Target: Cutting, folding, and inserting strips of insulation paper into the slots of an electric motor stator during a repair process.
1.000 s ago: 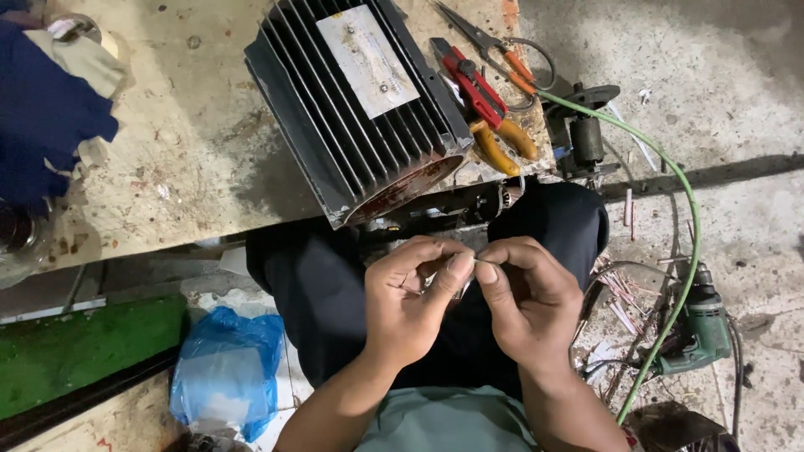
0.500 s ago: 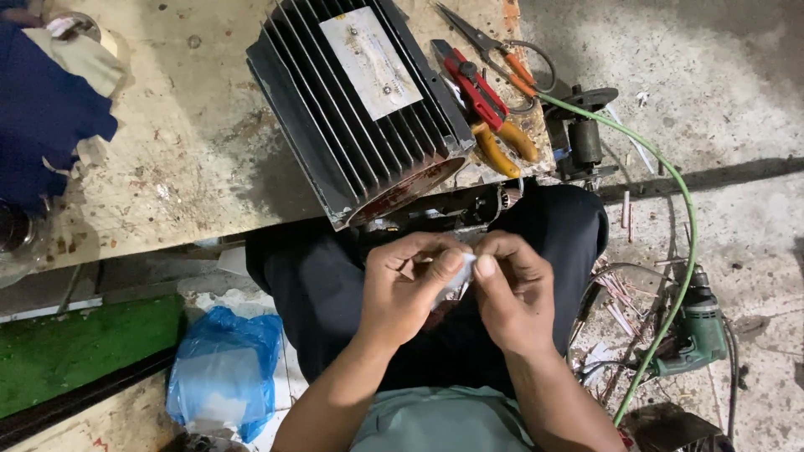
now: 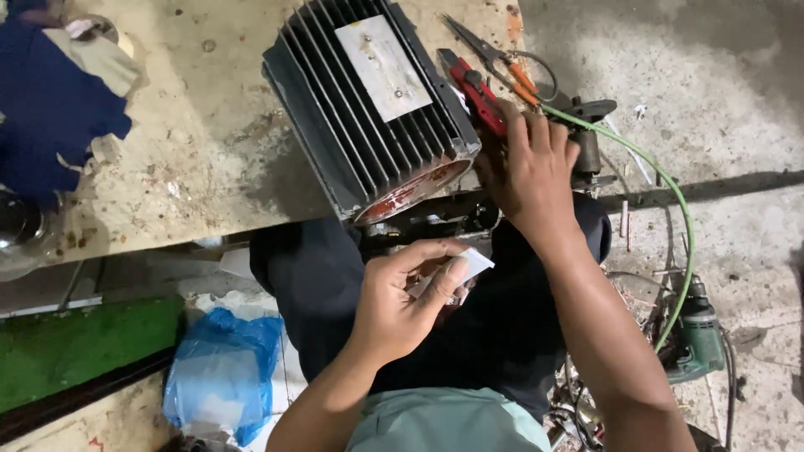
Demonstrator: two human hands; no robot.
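Finned motor housing (image 3: 368, 109): one, with one metal plate (image 3: 381, 65). Red-handled pliers (image 3: 477, 92): one pair. Orange-handled scissors (image 3: 494, 59): one pair. Green drill (image 3: 693, 339): one. Green cable (image 3: 662, 184): one. Blue plastic bag (image 3: 222, 381): one. Blue cloth (image 3: 50, 117): one. White paper slip (image 3: 467, 266): one.

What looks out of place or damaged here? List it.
The black finned electric motor housing lies tilted on the stained bench top, its open red-rimmed end overhanging the edge above the person's lap. The green cable trails loosely from the bench to the green power drill lying on the floor.
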